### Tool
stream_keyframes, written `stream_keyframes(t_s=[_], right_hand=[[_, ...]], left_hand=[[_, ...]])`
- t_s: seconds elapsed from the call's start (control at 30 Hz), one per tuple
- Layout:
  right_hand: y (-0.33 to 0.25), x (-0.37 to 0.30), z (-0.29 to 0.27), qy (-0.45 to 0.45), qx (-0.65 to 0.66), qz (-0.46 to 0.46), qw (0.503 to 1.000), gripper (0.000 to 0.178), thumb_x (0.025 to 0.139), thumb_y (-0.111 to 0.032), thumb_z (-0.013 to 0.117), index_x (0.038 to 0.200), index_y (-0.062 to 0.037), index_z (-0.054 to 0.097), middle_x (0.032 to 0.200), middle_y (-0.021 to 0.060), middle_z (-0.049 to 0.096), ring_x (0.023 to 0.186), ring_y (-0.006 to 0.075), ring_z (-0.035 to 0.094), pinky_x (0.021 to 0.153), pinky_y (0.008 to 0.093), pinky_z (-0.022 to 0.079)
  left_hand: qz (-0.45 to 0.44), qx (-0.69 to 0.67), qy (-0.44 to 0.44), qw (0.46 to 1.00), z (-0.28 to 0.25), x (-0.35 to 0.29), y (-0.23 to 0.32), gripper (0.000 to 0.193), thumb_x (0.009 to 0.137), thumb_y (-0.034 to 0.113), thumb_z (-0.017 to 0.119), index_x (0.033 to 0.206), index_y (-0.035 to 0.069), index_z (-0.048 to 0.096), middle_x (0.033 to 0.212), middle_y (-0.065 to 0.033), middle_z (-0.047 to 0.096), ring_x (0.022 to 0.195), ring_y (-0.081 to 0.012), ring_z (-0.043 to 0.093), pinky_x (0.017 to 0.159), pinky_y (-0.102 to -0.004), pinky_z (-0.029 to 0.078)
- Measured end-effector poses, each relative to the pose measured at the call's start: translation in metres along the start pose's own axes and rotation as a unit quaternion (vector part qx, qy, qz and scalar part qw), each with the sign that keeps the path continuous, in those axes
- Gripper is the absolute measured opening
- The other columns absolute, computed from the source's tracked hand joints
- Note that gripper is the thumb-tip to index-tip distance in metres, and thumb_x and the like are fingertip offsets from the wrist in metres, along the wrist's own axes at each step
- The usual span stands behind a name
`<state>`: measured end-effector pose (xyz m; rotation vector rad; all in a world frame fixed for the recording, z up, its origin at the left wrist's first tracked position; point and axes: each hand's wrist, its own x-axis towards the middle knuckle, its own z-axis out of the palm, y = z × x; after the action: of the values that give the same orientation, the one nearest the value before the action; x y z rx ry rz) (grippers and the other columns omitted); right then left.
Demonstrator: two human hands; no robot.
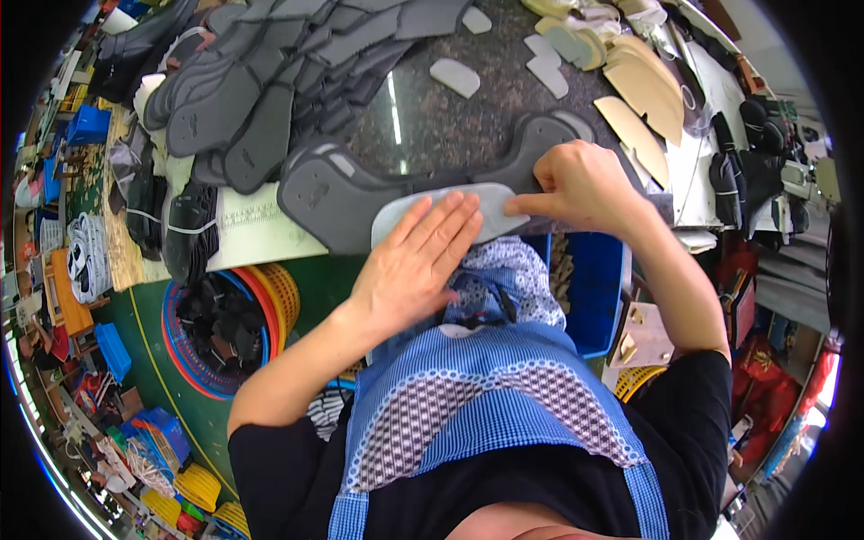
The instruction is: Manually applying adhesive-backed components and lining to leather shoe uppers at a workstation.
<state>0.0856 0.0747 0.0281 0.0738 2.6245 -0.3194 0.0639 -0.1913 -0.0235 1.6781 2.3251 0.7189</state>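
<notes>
The person is at the step of laying a light grey foam pad [490,200] onto a dark grey shoe piece [337,193] that lies across the near edge of the dark speckled worktop [423,117]. The left hand [414,261] lies flat, fingers spread and pressed on the left half of the pad, gripping nothing. The right hand [580,184] is curled, its fingertips pinching or pushing down the pad's right end where it meets the shoe piece's raised arm; whether it truly grips the edge cannot be told. The pad sits over the middle of the shoe piece, directly in front of the person's blue patterned apron [486,396].

A heap of similar dark shoe pieces [261,81] lies further back on the left, a few loose pale pads [454,76] lie beyond, and tan insole shapes [643,90] are stacked to the right. A blue bin [598,288] hangs below the worktop edge.

Judging from this, the next move calls for even pressure along the pad, so its edges follow the outline beneath without shifting
</notes>
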Motion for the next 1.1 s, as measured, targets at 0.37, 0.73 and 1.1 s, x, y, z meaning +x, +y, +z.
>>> stream_keyframes(t_s=[0.37, 0.73, 1.1], right_hand=[[0.026, 0.132, -0.004, 0.274, 0.208, -0.101, 0.933, 0.034, 0.077, -0.034, 0.079, 0.083, -0.0016, 0.068, 0.081, 0.0150, 0.067, 0.081, 0.0313, 0.067, 0.073, 0.0401, 0.052], [-0.034, 0.041, -0.029, 0.172, 0.594, -0.138, 0.774, 0.017, 0.086, -0.011, 0.078, 0.094, 0.0000, 0.068, 0.081, -0.0021, 0.065, 0.075, 0.0029, 0.057, 0.065, 0.0202, 0.046], [-0.031, -0.030, -0.048, -0.223, 0.527, -0.199, 0.796, 0.008, 0.087, -0.005, 0.069, 0.085, 0.0028, 0.070, 0.073, 0.0057, 0.070, 0.064, 0.0098, 0.066, 0.058, 0.0236, 0.052]], left_hand=[[0.002, -0.139, 0.137, 0.981, -0.033, 0.018, -0.020, 0.055, 0.074, 0.015, 0.084, 0.124, 0.006, 0.065, 0.132, -0.0131, 0.061, 0.122, -0.0324, 0.057, 0.104, -0.0432, 0.045], [-0.160, -0.628, 0.218, 0.730, -0.057, 0.090, -0.055, 0.010, 0.093, 0.009, 0.073, 0.097, 0.001, 0.069, 0.097, -0.0042, 0.071, 0.084, -0.0087, 0.067, 0.078, -0.0246, 0.056], [-0.051, -0.711, -0.058, 0.699, -0.069, 0.053, -0.014, 0.060, 0.085, -0.002, 0.077, 0.132, 0.009, 0.042, 0.096, -0.0029, 0.058, 0.078, -0.0086, 0.066, 0.066, -0.0239, 0.055]])
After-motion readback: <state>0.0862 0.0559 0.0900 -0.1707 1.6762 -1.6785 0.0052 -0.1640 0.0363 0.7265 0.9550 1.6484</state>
